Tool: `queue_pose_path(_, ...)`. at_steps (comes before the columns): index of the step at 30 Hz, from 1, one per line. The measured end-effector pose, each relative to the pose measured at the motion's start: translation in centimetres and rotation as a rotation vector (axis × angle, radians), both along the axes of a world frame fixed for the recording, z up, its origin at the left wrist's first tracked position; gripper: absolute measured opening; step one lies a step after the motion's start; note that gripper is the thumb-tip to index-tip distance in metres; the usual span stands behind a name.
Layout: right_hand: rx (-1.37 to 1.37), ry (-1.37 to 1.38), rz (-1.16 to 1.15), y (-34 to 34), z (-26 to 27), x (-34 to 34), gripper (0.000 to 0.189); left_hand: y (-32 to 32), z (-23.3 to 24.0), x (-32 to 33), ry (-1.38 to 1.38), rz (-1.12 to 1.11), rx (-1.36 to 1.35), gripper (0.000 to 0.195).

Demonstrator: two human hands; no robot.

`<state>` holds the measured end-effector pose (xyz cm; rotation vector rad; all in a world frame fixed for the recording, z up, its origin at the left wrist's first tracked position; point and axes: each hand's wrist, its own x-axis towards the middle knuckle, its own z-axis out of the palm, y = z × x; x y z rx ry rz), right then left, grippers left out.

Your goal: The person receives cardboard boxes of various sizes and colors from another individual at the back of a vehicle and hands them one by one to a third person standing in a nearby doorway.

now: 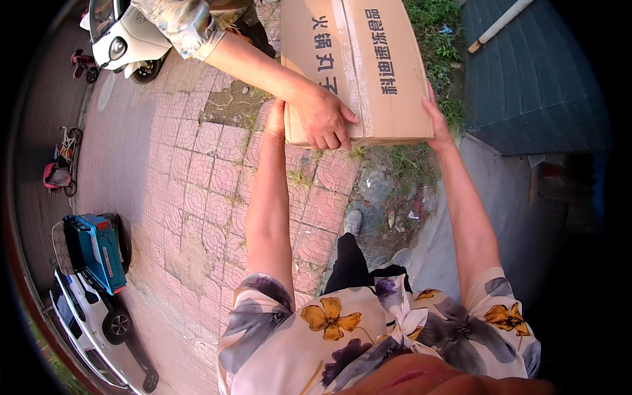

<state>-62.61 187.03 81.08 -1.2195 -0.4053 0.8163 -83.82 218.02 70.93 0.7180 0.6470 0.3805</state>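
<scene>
A large taped cardboard box [395, 113] with printed writing is held out in front of me at the top of the head view. My left hand [276, 118] grips its near left corner, the fingers partly hidden behind the box. My right hand [438, 121] clasps the near right corner, thumb on the side. Another person's hand [323, 118], reaching in from the upper left, rests on top of the box with fingers over its near edge. That person wears a patterned sleeve [182, 24].
Pink paving [222, 168] lies below, with weeds [410, 168] and litter by a concrete strip [474, 197]. A dark panelled structure [533, 89] stands at right. A white vehicle [128, 42], a blue cargo vehicle [101, 254] and a white car [94, 321] are at left.
</scene>
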Motion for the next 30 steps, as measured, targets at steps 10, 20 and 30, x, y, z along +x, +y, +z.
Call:
queue_pose_path(10, -0.257, 0.332, -0.144, -26.8, 0.0, -9.2, 0.084, -26.0, 5.3, -5.8, 0.165, -0.223, 0.058, 0.055)
queue_pose_path(20, -0.104, 0.587, -0.687, -63.8, 1.7, -25.7, 0.074, -56.5, 5.1, -0.2, 0.03, -0.989, -0.076, 0.065)
queue_pose_path(30, 0.374, 0.084, -1.467, -90.0, 14.1, -38.8, 0.059, -95.4, 29.0, 9.7, -0.403, -1.576, 0.191, 0.075)
